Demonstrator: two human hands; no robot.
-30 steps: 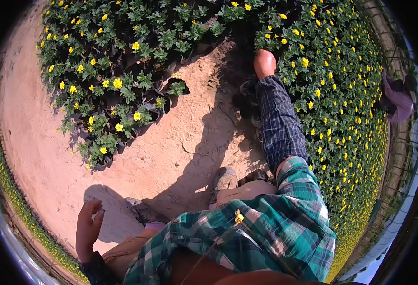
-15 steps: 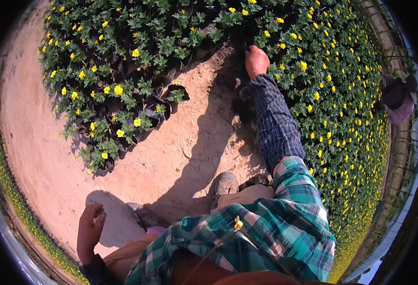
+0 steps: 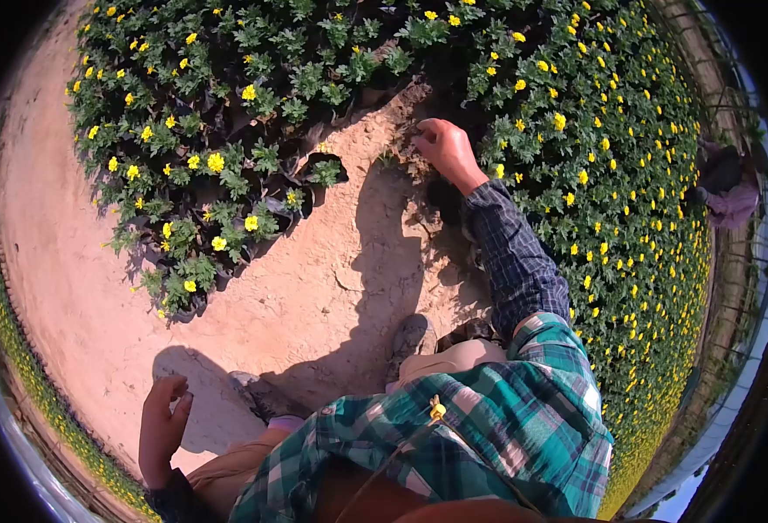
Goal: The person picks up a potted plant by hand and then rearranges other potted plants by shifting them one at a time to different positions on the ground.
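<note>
My right hand (image 3: pixel 450 155) is over the dirt gap between the flower plants, its fingers pinched together and pointing left. What they hold, if anything, I cannot make out. A small greenish sprig (image 3: pixel 389 161) shows just left of the fingertips, over the soil. Leafy marigold plants (image 3: pixel 532 113) with yellow blooms stand close on the right of this hand. Low at the left, my left hand (image 3: pixel 164 427) hangs near my knee, fingers loosely curled and thumb apart, with nothing between them.
More potted marigolds (image 3: pixel 218 166) in dark bags stand at the left, edging the bare dirt path (image 3: pixel 288 279). My shoes (image 3: pixel 412 336) are on that path. Another person (image 3: pixel 731 183) is at the far right edge, beyond the dense flower bed.
My right hand has drawn back from among the plants, moving down and left to over the dirt gap. A greenish sprig now shows by its fingertips. My left hand has hardly moved.
</note>
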